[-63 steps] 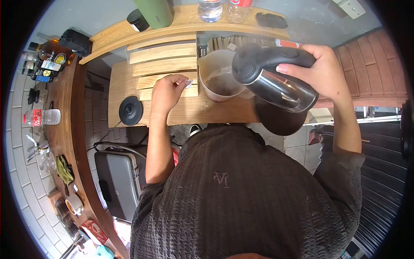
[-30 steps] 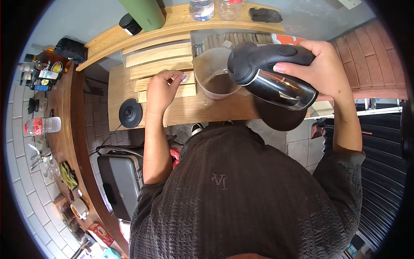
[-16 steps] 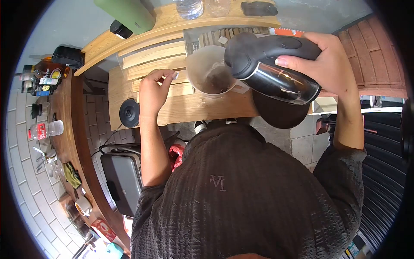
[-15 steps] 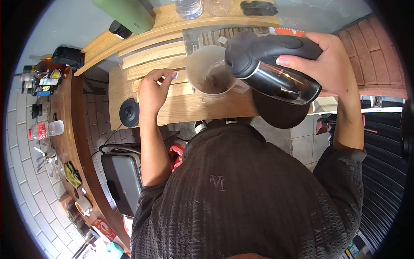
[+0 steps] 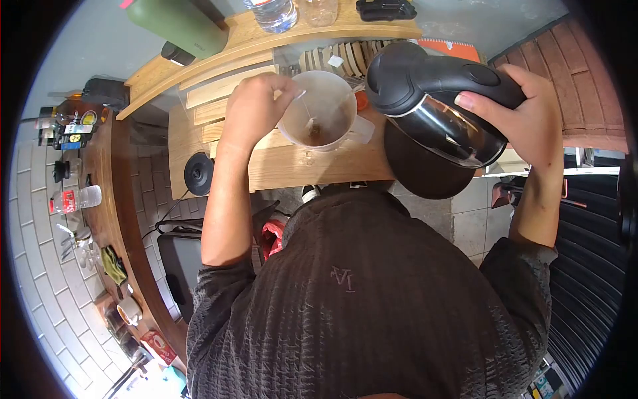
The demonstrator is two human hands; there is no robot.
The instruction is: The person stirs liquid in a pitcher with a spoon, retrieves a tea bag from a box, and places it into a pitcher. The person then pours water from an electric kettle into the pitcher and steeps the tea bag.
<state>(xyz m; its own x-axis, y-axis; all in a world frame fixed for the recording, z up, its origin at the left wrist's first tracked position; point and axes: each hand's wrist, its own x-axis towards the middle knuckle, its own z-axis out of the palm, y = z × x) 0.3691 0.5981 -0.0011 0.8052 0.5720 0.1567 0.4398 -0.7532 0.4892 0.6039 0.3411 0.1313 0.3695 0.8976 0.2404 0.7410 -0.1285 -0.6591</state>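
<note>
My right hand [image 5: 525, 113] grips the handle of a black electric kettle [image 5: 432, 80] with a see-through side, held to the right of a translucent plastic jug [image 5: 339, 100]. The kettle is tilted, and no stream of water shows now. My left hand [image 5: 262, 103] is pinched above the jug's left rim, on the small white tag of a tea bag [image 5: 311, 124]. Its thin string hangs down into the jug. The tea bag is inside, near dark liquid at the bottom, and the jug looks steamy. Its handle [image 5: 361, 130] points right.
A black kettle base [image 5: 199, 173] with a cord sits at the table's left end. Wooden slats [image 5: 219, 90] lie behind the jug. A green bottle [image 5: 179, 26] and a water bottle [image 5: 274, 14] stand on the raised shelf. An orange notebook [image 5: 452, 50] lies at the back right.
My left hand has moved right and up to the jug's rim, and the tea bag string now shows inside. The kettle has shifted slightly right, away from the jug.
</note>
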